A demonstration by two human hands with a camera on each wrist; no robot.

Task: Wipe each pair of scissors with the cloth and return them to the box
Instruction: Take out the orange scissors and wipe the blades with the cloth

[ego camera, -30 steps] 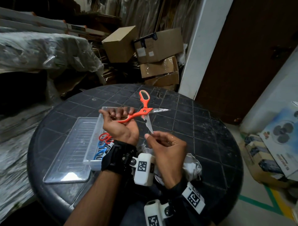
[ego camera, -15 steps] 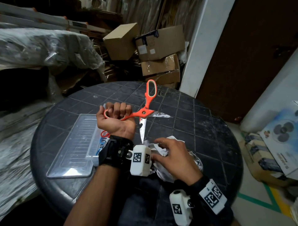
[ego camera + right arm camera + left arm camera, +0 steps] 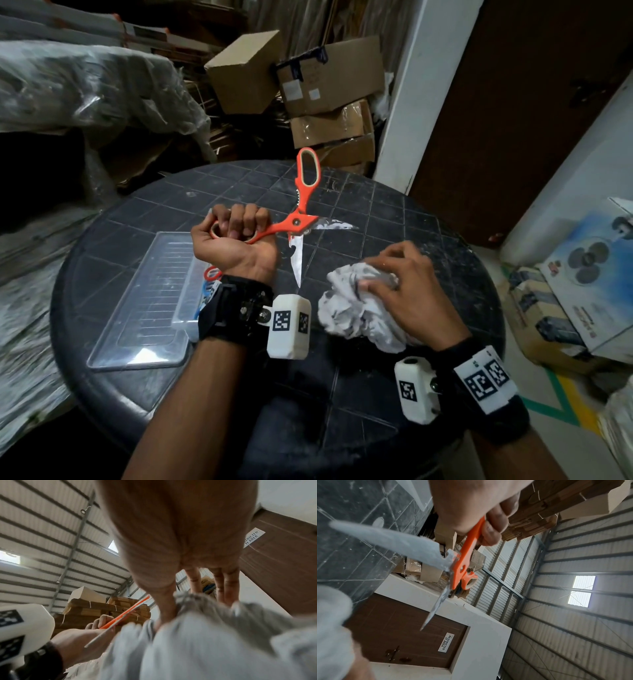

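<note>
Head view: my left hand [image 3: 236, 240] grips one loop of the orange kitchen scissors [image 3: 297, 222], blades spread, one pointing toward me. My right hand [image 3: 404, 287], just right of that tip, clutches the white cloth [image 3: 352, 308] on the table [image 3: 428, 240]. The clear box [image 3: 191, 301] lies left.

Left wrist view: door sign [image 3: 446, 643] reads "RESTRICTED IT AREA".

Right wrist view: fingers [image 3: 228, 586] dig into cloth.

Box [image 3: 178, 308] left on table [image 3: 394, 212], cloth [image 3: 356, 308] right, scissors [image 3: 298, 219] between.
</note>
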